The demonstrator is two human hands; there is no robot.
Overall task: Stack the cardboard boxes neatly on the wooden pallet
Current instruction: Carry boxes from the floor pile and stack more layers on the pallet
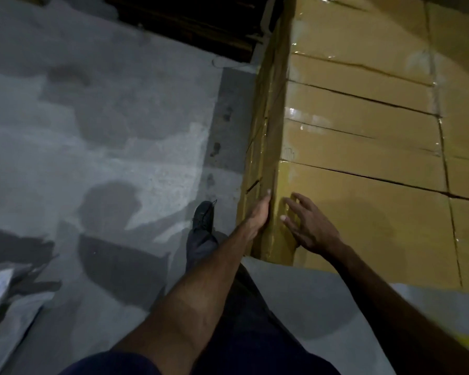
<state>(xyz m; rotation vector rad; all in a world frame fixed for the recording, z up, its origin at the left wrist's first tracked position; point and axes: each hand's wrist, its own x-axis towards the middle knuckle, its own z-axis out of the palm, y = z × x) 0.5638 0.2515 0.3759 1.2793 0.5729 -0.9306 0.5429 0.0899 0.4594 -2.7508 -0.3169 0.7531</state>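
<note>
A stack of tan cardboard boxes (363, 131) sealed with glossy tape fills the right half of the view, its top faces lined up edge to edge. The nearest box (377, 220) is at the stack's near-left corner. My left hand (257, 215) lies flat with straight fingers against that box's left side wall. My right hand (309, 226) rests on its top face near the corner, fingers spread and straight. The wooden pallet is hidden under the stack.
Grey concrete floor (106, 144) spreads to the left. My foot in a dark shoe (205, 215) is beside the stack. A white sheet (322, 307) lies at the box's near edge. Crumpled plastic (0, 288) lies at far left. Dark wooden debris (195, 20) lies at the top.
</note>
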